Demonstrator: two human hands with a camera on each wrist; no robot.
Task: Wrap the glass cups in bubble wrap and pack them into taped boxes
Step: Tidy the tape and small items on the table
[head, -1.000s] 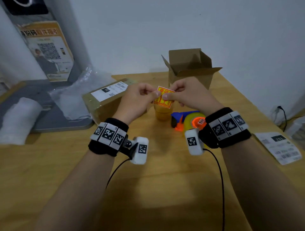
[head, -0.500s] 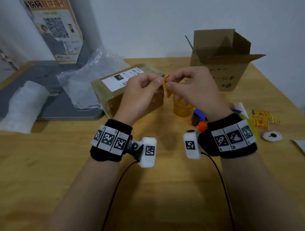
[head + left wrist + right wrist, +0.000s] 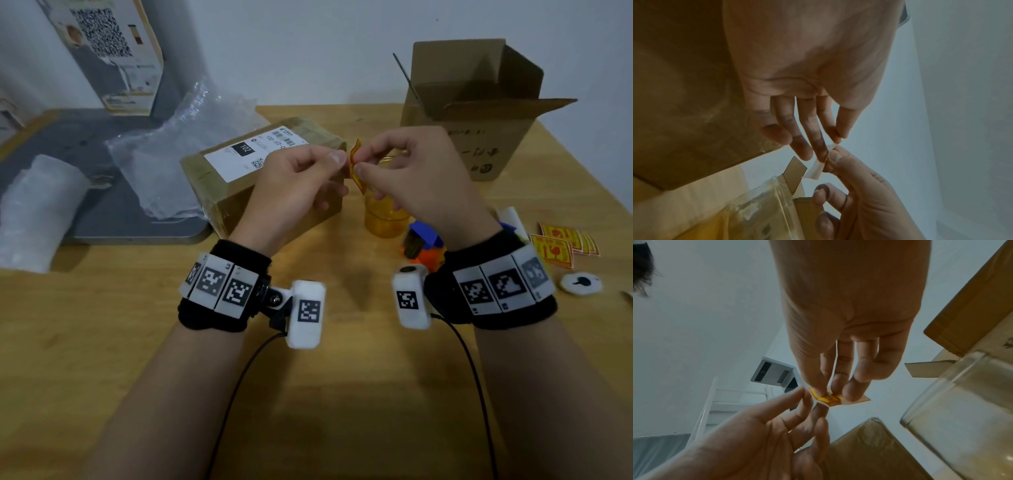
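I see a wooden table (image 3: 102, 342) against a pale wall. My left hand (image 3: 291, 185) and right hand (image 3: 418, 171) both pinch a small yellow sticker (image 3: 356, 164) above the amber glass cup (image 3: 383, 219). The taped box (image 3: 239, 178) beside it has a label reading "102"; the open box (image 3: 479, 113) stands behind.

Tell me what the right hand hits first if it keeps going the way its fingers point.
The right hand points leftward; beyond the sticker it pinches, it would meet the left hand fingertips almost at once.
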